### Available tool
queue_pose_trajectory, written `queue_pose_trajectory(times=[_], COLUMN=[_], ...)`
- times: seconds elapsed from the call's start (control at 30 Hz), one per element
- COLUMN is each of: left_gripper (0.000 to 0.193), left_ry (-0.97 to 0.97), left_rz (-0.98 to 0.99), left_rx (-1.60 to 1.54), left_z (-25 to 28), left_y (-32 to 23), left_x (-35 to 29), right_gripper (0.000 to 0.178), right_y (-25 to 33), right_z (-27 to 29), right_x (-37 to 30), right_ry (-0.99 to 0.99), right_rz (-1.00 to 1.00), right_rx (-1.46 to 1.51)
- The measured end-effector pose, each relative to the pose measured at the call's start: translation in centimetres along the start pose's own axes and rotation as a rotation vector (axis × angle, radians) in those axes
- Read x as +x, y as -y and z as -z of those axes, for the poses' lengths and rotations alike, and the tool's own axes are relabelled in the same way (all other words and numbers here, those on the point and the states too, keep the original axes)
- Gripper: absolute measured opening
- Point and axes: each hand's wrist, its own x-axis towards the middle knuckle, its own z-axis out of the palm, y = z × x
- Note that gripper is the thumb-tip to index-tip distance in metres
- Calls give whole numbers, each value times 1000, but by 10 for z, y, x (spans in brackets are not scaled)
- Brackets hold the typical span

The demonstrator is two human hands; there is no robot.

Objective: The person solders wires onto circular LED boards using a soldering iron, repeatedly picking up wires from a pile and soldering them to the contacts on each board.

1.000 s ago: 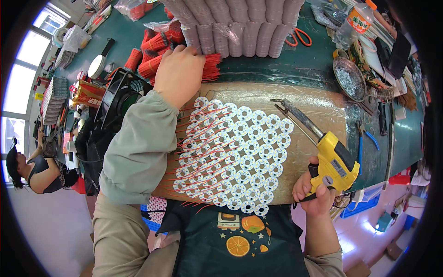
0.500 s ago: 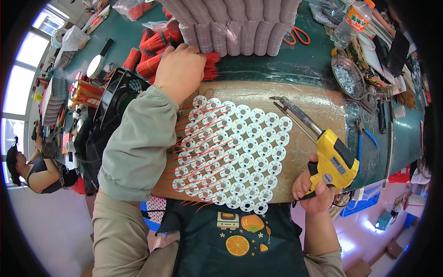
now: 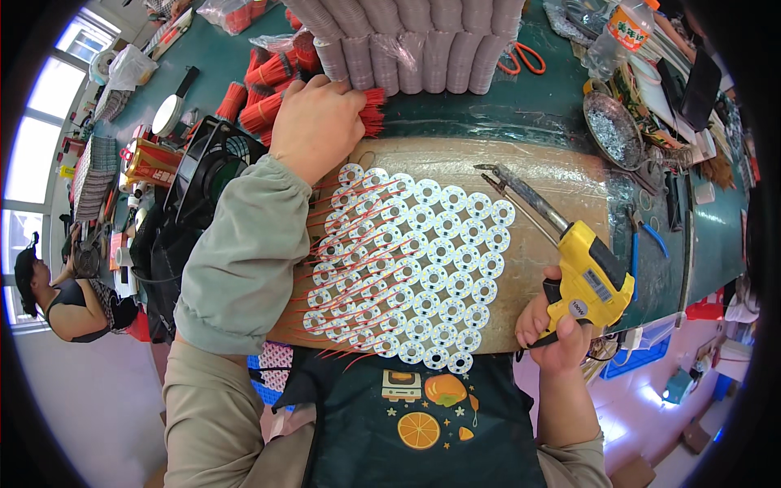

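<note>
My right hand [image 3: 557, 333] grips the handle of a yellow and black soldering gun [image 3: 587, 285]. Its metal tip and thin feed tube point up and left over the brown board [image 3: 561, 175]. Curled over a bundle of cut red wires [image 3: 373, 112] at the far left is my left hand [image 3: 321, 126]; its fingertips are hidden in the wires. Between the hands lie rows of round white LED boards [image 3: 431, 281], packed edge to edge. Red wires [image 3: 346, 268] run leftward from the boards on the left side, while those on the right are bare.
Grey stacked discs [image 3: 407, 53] stand at the back. Red-handled scissors [image 3: 521, 61], a plastic bottle [image 3: 622, 37], a metal dish of shiny bits [image 3: 614, 134] and blue pliers [image 3: 647, 240] lie rightward. A black fan [image 3: 215, 167] stands left. Another person [image 3: 69, 289] sits at far left.
My left hand stays at the red wires, with only a slight shift. The soldering gun keeps nearly the same place in my right hand. The person at far left has moved slightly right.
</note>
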Motion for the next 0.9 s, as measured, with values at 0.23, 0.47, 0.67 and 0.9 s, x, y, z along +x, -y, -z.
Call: queue_pose_trajectory(times=[0.23, 0.47, 0.67, 0.9], left_gripper=[15, 12, 14, 15], left_ry=[-51, -2, 68, 105], left_rz=[32, 46, -2, -18], left_rx=[-54, -89, -8, 64], left_z=[-4, 2, 3, 8], left_y=[1, 1, 4, 5], left_x=[-1, -1, -3, -3], right_gripper=[80, 80, 80, 80], right_y=[1, 1, 2, 4], right_z=[1, 1, 0, -2], right_x=[-2, -1, 0, 0], right_ry=[-4, -4, -4, -7], right_rz=[-19, -18, -15, -23], right_rx=[9, -1, -3, -7])
